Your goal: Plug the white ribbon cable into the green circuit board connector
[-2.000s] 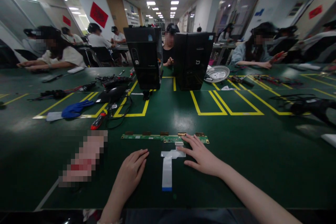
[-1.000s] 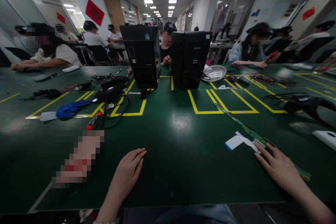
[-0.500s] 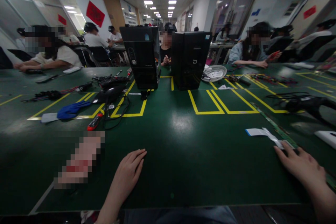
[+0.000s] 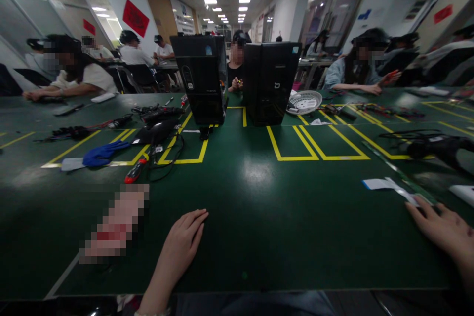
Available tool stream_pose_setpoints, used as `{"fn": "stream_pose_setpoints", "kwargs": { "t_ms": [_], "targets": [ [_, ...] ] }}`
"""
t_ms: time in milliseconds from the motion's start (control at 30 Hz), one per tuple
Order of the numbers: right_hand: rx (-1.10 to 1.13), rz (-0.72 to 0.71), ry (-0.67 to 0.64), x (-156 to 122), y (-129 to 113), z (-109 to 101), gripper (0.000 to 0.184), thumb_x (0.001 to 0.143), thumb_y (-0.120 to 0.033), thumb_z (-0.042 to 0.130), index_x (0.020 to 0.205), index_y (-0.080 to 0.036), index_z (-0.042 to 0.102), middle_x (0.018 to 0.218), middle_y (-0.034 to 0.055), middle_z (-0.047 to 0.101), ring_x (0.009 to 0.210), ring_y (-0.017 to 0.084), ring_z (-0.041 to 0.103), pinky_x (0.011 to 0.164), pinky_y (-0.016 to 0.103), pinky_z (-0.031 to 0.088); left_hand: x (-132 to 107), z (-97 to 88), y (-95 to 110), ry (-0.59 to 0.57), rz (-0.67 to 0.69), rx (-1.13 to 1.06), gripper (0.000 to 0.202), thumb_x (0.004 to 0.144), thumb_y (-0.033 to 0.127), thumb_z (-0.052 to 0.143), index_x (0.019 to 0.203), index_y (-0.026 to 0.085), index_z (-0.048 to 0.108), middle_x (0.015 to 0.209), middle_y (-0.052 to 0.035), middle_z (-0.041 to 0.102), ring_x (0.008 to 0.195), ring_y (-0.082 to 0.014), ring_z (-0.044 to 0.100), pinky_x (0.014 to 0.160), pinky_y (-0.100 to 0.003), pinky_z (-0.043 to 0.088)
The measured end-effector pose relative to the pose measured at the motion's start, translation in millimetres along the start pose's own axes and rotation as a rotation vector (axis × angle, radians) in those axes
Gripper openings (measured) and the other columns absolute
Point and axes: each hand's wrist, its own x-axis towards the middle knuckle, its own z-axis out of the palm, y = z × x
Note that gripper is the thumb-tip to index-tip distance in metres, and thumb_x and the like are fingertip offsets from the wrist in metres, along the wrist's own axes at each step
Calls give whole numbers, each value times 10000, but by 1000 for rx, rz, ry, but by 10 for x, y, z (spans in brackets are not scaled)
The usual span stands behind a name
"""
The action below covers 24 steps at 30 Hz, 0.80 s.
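My left hand (image 4: 182, 242) lies flat and open on the green table (image 4: 259, 217), fingers stretched forward, holding nothing. My right hand (image 4: 442, 227) rests far out to the right, fingers spread on the near end of a long green circuit strip (image 4: 392, 168). The strip runs diagonally away toward the yellow floor-style markings. A white flat ribbon cable (image 4: 388, 185) with a blue tip sticks out from the strip to the left, just ahead of my right fingertips.
Two black computer towers (image 4: 202, 79) (image 4: 272, 81) stand at the table's middle. A blue glove (image 4: 101, 153), a red-handled screwdriver (image 4: 135, 172), black cables and tools lie left. A white basket (image 4: 305, 102) sits behind right. A black device (image 4: 440, 148) lies far right. Several people sit around.
My right hand has slid the circuit strip with its ribbon cable from the table's middle far out to the right, turning it diagonal. My left hand has stayed put.
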Motion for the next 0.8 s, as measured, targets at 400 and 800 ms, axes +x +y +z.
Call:
{"fn": "stream_pose_setpoints", "kwargs": {
  "t_ms": [400,800],
  "targets": [
    [201,175,-158,-47,-152,-156,764,875,-644,225,1408,-160,480,1478,276,303,1358,453,264,927,641,237,3,5,13,13,-2,0,333,966,262,432,1246,222,610,1266,-81,622,1165,-262,575,982,-468,480],
    [87,29,-25,-140,-144,-133,833,891,-600,95,1273,-5,537,1192,364,494,1234,447,403,846,610,319,7,15,1,24,11,-2,332,964,261,435,1241,227,615,1263,-79,626,1163,-259,580,987,-468,480]
  ]
}}
